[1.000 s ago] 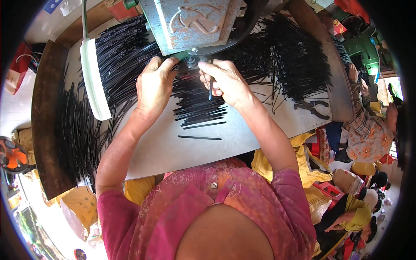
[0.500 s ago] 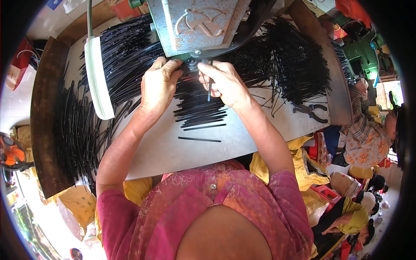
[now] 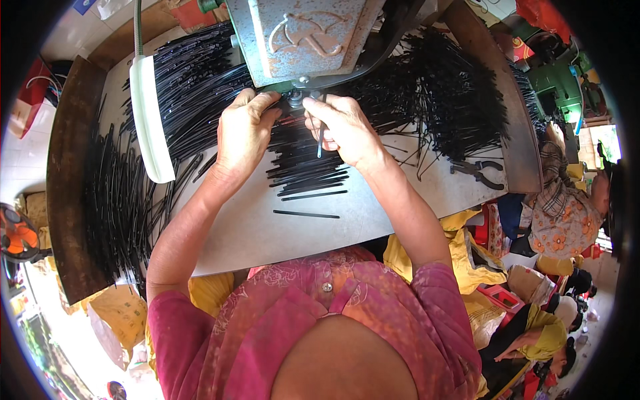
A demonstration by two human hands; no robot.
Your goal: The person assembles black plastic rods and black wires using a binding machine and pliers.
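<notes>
Both my hands meet under the head of a grey-blue metal press [image 3: 310, 40], one on each side of its small round tool [image 3: 295, 99]. My left hand [image 3: 244, 130] is closed in a pinch at the tool's left; what lies between its fingertips is too small to tell. On the other side my right hand [image 3: 345, 130] has its fingers closed round a thin dark metal rod [image 3: 321, 141], whose lower end sticks out below the fingers. Beneath the hands lies a stack of black rods [image 3: 308, 163], roughly side by side, with a single black rod [image 3: 307, 214] apart and nearer to me.
Heaps of long black rods [image 3: 200, 100] cover the table's left, with another pile [image 3: 460, 93] at the right. Black-handled pliers [image 3: 478, 173] lie below that pile. A white lamp [image 3: 151, 120] hangs at the left. A raised wooden edge [image 3: 67, 193] bounds the table. Co-workers sit at the right.
My right hand and its rod have shifted very slightly left. The left hand stays in place. At the far right, a co-worker's arm has moved a little.
</notes>
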